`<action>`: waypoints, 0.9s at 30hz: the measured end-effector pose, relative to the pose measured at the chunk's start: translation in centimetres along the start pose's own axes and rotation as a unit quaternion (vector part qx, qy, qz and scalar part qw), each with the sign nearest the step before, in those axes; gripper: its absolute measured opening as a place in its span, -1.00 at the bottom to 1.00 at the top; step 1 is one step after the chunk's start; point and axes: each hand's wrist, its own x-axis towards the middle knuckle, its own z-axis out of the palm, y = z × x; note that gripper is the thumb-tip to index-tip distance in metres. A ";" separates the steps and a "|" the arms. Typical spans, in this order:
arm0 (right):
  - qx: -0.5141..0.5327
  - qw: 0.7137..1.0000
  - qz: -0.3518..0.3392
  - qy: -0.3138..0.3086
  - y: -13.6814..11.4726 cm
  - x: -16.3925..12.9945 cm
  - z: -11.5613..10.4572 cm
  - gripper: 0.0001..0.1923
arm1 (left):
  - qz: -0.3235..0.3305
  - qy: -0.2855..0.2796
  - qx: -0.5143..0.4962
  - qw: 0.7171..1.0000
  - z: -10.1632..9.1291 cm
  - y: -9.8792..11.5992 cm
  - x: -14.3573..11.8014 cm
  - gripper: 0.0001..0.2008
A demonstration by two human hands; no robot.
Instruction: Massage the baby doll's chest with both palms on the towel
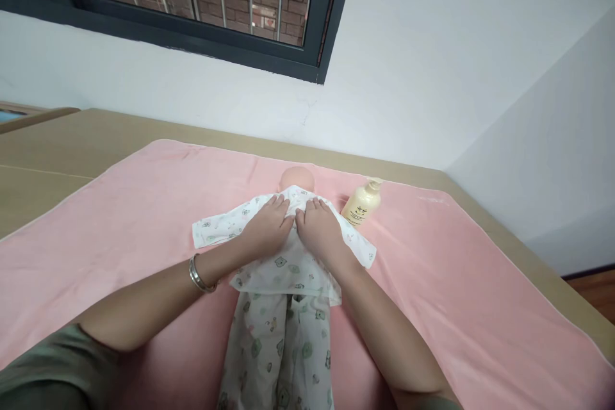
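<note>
A baby doll (298,177) is laid on its back on a pink towel (144,205), which is spread over a tan surface (57,147) below a dark-framed window (192,6). The doll is found near the middle of the towel. Its long axis runs away from the person: the bare head is pointed toward the wall, and the legs are pointed back toward the person.

The doll is seen already dressed in a white printed top (283,269) and matching trousers (278,346). The sleeves of the top are spread out to both sides. The front of the top, it seems, is being closed or smoothed at the chest, so the dressing is judged to be nearly finished; whether any fastening is left undone cannot be told, because the hands cover that place.

The left hand (266,224) is laid flat on the top at the doll's chest, fingers stretched toward the collar. The right hand (321,227) is laid flat just beside it, the two thumbs almost touching. Nothing is gripped by either hand. A metal bracelet (199,275) is worn on the left wrist.

A cream pump bottle (361,203) is lying tilted on the towel, just beside the doll's shoulder.
</note>
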 end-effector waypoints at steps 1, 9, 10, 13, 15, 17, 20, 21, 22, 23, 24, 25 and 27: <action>-0.011 1.000 -0.006 0.000 -0.4 -0.5 -0.2 -0.46 | -0.020 -0.011 -0.010 1.000 -0.2 -0.5 0.6 -0.47; -0.036 0.999 -0.026 -0.022 -2.0 -2.4 -1.5 -0.52 | -0.078 -0.014 -0.035 0.996 -0.4 -1.5 2.1 -0.43; -0.023 0.999 -0.023 -0.022 -1.8 -2.2 -1.4 -0.52 | -0.072 -0.004 -0.026 0.997 -0.2 -1.4 2.0 -0.45; 0.015 1.000 -0.010 -0.019 -1.1 -1.2 -0.9 -0.48 | -0.057 0.027 0.014 0.998 0.5 -1.1 1.3 -0.46; 0.038 0.999 -0.004 -0.010 -0.6 -0.5 -0.6 -0.47 | -0.036 0.044 0.043 0.997 0.9 -0.7 0.7 -0.45; 0.064 0.998 0.004 0.004 -0.2 0.0 -0.4 -0.48 | -0.011 0.056 0.063 0.996 1.3 -0.2 -0.1 -0.45; 0.092 0.995 0.018 0.017 0.2 0.4 -0.3 -0.50 | 0.005 0.067 0.082 0.994 1.6 0.9 -1.2 -0.46; 0.095 0.995 0.019 0.017 0.3 0.5 -0.2 -0.50 | 0.006 0.070 0.088 0.994 1.7 1.2 -1.5 -0.46; 0.094 0.995 0.018 0.015 0.4 0.5 -0.2 -0.49 | 0.006 0.073 0.093 0.993 1.8 1.5 -1.7 -0.46; 0.092 0.996 0.016 0.012 0.5 0.6 -0.1 -0.47 | 0.006 0.077 0.096 0.992 1.9 1.7 -1.9 -0.46; 0.089 0.996 0.014 0.008 0.6 0.7 0.0 -0.44 | 0.005 0.080 0.098 0.992 2.0 1.8 -2.0 -0.46; 0.087 0.996 0.014 0.003 0.6 0.7 0.1 -0.42 | 0.005 0.083 0.098 0.992 2.1 1.9 -2.1 -0.46; 0.084 0.996 0.015 -0.003 0.7 0.9 0.3 -0.39 | 0.011 0.084 0.092 0.992 2.1 1.8 -2.0 -0.46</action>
